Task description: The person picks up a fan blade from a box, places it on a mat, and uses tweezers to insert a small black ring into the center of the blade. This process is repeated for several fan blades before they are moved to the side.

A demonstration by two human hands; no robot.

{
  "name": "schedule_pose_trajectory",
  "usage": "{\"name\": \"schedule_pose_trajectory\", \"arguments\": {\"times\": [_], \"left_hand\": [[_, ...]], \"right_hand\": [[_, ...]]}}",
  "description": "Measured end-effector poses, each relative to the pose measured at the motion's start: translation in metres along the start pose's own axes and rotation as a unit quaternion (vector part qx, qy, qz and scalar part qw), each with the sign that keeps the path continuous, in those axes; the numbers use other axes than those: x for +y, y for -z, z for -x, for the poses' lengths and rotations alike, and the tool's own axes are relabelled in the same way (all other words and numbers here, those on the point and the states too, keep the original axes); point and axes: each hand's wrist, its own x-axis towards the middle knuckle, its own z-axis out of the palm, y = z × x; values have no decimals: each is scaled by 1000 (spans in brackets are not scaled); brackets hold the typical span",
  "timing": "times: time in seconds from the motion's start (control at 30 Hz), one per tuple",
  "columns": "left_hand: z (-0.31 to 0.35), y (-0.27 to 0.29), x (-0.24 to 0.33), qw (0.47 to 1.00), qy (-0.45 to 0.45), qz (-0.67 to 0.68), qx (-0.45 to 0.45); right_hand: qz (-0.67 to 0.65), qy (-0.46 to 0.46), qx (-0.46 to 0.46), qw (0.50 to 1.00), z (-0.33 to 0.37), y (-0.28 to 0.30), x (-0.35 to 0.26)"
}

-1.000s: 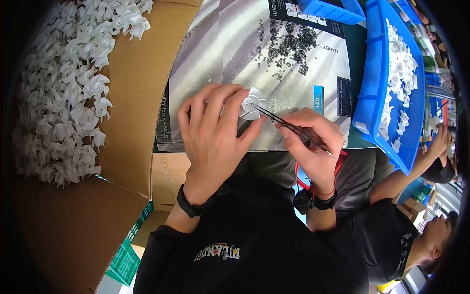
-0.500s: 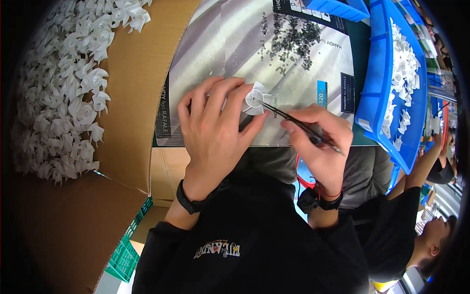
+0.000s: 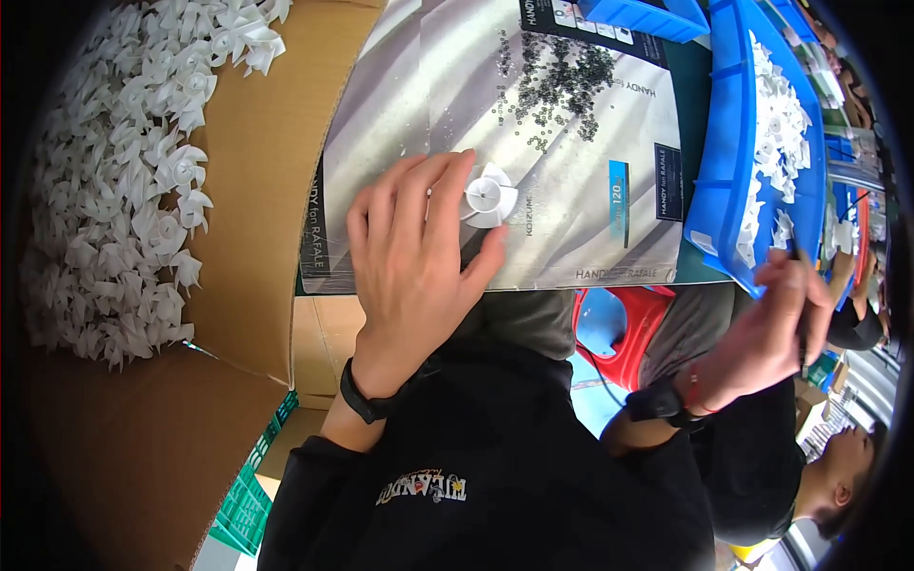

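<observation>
A small white fan wheel (image 3: 502, 198) with curved blades and a round hub lies on the printed cardboard. My left hand (image 3: 411, 240) rests over the board, index finger and thumb closed around the wheel's edge. Well off to the right, beside the blue bin, my right hand (image 3: 762, 333) is pinched on dark tweezers (image 3: 806, 328), partly smeared by motion. Whether the tweezer tips hold anything cannot be made out. Many tiny dark rings (image 3: 566, 81) are scattered on the far part of the board.
The blue bin (image 3: 716, 157) on the right holds white fan wheels (image 3: 783, 128). A cardboard box (image 3: 252, 181) at left is heaped with more fan wheels (image 3: 143, 190). Another blue bin (image 3: 652, 17) stands at the far edge. Beyond my right arm sits a person (image 3: 762, 466) in black.
My right hand has lifted the tweezers away from the fan wheel's hub and swung right, toward the blue bin. My left hand stays at the wheel, nearly still.
</observation>
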Motion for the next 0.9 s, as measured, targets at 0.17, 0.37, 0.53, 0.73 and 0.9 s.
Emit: {"name": "schedule_pose_trajectory", "arguments": {"times": [0.17, 0.37, 0.53, 0.73, 0.9], "left_hand": [[0, -1, -1, 999, -28, -10, -14], [4, 0, -4, 1000, -26, 1, -12], [4, 3, -5, 999, -31, 16, -26], [11, 24, -8, 996, -19, 89, -4], [25, 29, -14, 999, 39, 26, -24]], "right_hand": [[-22, -52, -69, 996, 7, 2, -9], [-140, -97, -324, 931, 58, -73, 1], [-98, -113, -338, 929, 60, -76, -2], [-33, -11, -44, 998, 16, -11, 1], [130, -11, 97, 987, -25, -1, 7]]}}
